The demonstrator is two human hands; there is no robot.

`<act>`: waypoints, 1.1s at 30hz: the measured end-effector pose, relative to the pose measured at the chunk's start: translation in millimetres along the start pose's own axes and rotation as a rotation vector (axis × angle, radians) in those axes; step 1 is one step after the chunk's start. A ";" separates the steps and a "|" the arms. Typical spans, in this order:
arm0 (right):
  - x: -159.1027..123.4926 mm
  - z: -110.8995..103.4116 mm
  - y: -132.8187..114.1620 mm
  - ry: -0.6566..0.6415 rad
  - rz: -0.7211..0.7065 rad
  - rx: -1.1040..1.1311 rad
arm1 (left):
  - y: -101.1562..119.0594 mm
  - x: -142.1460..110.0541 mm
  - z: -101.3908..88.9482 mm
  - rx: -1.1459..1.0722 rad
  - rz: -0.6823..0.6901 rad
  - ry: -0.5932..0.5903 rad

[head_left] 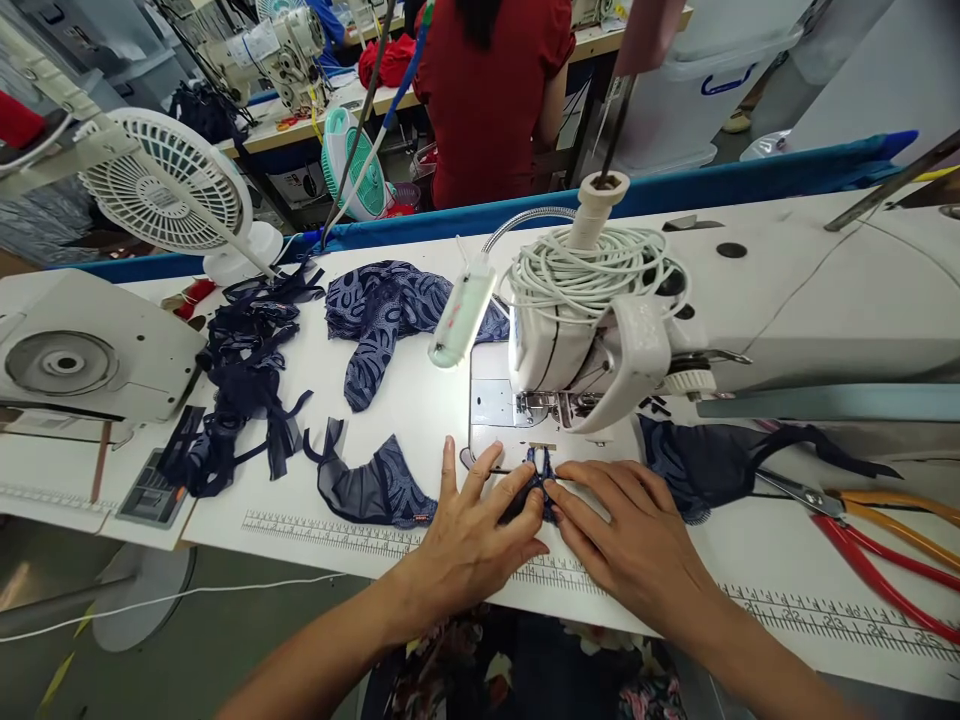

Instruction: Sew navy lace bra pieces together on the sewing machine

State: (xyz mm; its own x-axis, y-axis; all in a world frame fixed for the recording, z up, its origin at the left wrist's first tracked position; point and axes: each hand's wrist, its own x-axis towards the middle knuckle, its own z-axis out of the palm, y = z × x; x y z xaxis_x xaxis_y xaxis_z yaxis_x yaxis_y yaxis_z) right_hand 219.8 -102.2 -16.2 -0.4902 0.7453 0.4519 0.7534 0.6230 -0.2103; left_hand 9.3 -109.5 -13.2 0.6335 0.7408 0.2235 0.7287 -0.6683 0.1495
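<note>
A small navy patterned fabric piece (541,468) lies on the sewing machine bed, just in front of the presser foot (559,405). My left hand (480,528) grips its left side with the thumb and forefinger, while the other fingers spread over the table. From the right, my right hand (630,520) holds the same piece with its fingertips. My fingers hide much of the fabric. Left of my left hand rests a navy bra part (367,482) with a sheer panel. Another navy bra part (694,460) lies beyond my right hand.
The sewing machine head (592,340) carries coiled pale cord (592,275). Orange- and red-handled scissors (832,505) lie at right. Patterned fabric (390,310) and a heap of navy straps (251,370) are at left, near a white fan (169,180). A person in red (487,110) sits beyond.
</note>
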 end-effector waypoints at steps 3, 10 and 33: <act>-0.4 0.5 0.6 -0.006 -0.004 0.001 | 0.3 0.0 -0.5 0.009 0.004 -0.003; -1.3 2.4 0.7 0.001 -0.003 0.020 | 0.5 -1.2 1.0 0.008 0.031 0.075; 0.9 3.2 0.9 -0.018 -0.006 0.059 | 2.5 1.0 -0.1 -0.010 0.006 0.021</act>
State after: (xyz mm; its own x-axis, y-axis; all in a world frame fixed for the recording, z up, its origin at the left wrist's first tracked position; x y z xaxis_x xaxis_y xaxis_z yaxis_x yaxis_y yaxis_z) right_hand 218.7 -100.2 -18.7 -0.5026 0.7456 0.4375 0.7236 0.6398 -0.2590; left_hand 11.7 -110.5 -12.5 0.6318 0.7356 0.2444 0.7226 -0.6730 0.1576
